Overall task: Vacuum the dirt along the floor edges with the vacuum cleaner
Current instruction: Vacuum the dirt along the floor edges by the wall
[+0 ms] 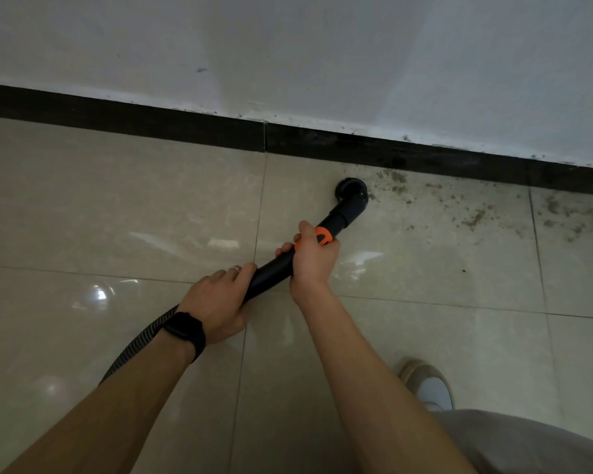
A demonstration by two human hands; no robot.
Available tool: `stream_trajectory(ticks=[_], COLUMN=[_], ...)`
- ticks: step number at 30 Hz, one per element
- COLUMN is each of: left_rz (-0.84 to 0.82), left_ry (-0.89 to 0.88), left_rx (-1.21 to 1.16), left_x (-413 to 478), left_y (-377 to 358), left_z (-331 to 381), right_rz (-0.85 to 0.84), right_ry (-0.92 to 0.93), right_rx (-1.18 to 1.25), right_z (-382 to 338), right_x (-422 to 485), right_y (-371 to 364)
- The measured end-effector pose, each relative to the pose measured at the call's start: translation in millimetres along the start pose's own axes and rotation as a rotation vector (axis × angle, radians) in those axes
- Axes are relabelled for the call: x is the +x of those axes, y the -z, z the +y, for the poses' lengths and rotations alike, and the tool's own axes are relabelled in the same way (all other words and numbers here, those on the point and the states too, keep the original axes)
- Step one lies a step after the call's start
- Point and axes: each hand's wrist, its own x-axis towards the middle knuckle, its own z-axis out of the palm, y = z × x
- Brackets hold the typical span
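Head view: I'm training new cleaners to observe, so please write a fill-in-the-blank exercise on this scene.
1. The right hand grips the vacuum wand at its ____ collar.
2. The left hand, gripping the wand nearer the hose, has a black ____ on its wrist.
3. The dirt lies to the ____ of the brush head, along the baseboard.
Missing words: orange; watch; right.

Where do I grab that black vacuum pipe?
Grab the straight black tube just below the orange collar, from above, like the right hand does; the left hand holds lower down. That part is smooth, round and slanted up off the floor, while the brush head must stay free.
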Motion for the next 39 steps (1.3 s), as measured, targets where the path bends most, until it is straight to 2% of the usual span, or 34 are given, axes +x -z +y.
stream_trajectory(ticks=[26, 32, 36, 39], left_rz=[0.052, -0.036, -0.088, -0.099], left_ry=[0.114, 0.034, -0.048, -0.095], left_rx=[-0.115, -0.041, -0.003, 0.025], left_x=[5.4, -25.3, -33.0, -28.0], left_y=[8.4, 5.0, 0.6, -3.4], left_z=[-21.3, -27.2, -15.9, -2.2], right_rz=[-0.089, 0.041, 0.164, 0.198], right_ry=[-0.010, -0.040, -0.004, 0.020], right_rx=[-0.107, -0.024, 0.055, 0.059], right_z=[-3.5, 24.1, 32.7, 27.4], right_x=[4.5, -22.5, -31.4, -29.3], right_y=[-43.1, -16.3, 12.9, 27.9])
